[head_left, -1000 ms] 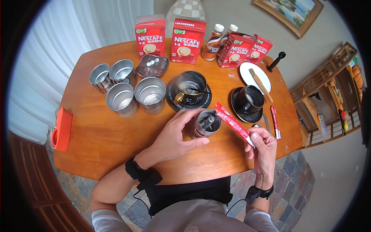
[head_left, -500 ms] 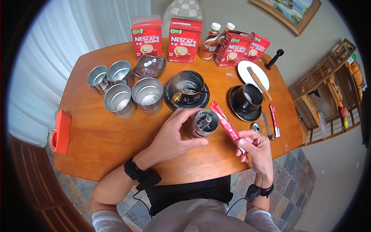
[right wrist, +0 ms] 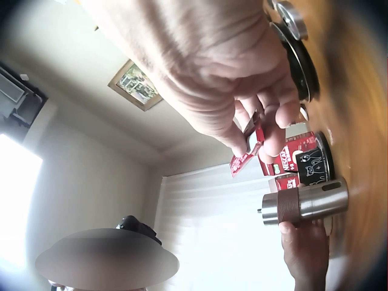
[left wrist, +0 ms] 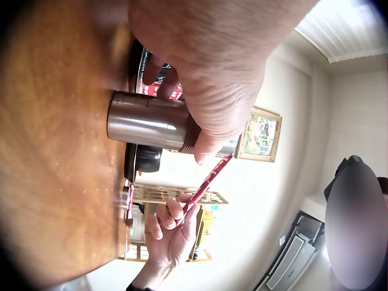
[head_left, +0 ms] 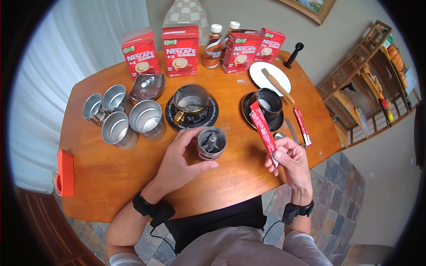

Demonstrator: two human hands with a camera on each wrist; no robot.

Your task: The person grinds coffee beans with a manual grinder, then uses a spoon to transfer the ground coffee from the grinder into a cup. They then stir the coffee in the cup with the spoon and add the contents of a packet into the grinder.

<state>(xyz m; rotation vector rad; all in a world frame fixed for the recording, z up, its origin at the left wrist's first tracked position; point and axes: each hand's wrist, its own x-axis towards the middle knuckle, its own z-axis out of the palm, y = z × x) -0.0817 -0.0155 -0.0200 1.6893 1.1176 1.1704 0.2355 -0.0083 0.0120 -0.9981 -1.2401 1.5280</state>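
My left hand point(head_left: 178, 160) grips a manual coffee grinder point(head_left: 210, 150), its thumb along the near side and its fingers round the far side. The grinder stands upright on the table with its top uncovered, showing a metal shaft inside. In the left wrist view it is a steel cylinder point(left wrist: 148, 124); the right wrist view shows its ribbed brown band point(right wrist: 289, 206). My right hand point(head_left: 292, 165) pinches the lower end of a red coffee stick packet point(head_left: 264, 131), held slanting up, to the right of the grinder. A black gold-handled cup point(head_left: 191, 104) stands behind the grinder.
Several steel cups point(head_left: 147, 119) stand at left, by a dark glossy dish point(head_left: 147, 86). Red Nescafe boxes point(head_left: 180, 51) and bottles point(head_left: 213, 46) line the back. At right are a black cup point(head_left: 269, 104), a white plate point(head_left: 257, 73) with a brush point(head_left: 279, 86), and another packet point(head_left: 302, 126).
The head view has shifted, so the table contents sit further left in it. My right hand has tipped the packet more upright. My left hand keeps its grip on the grinder.
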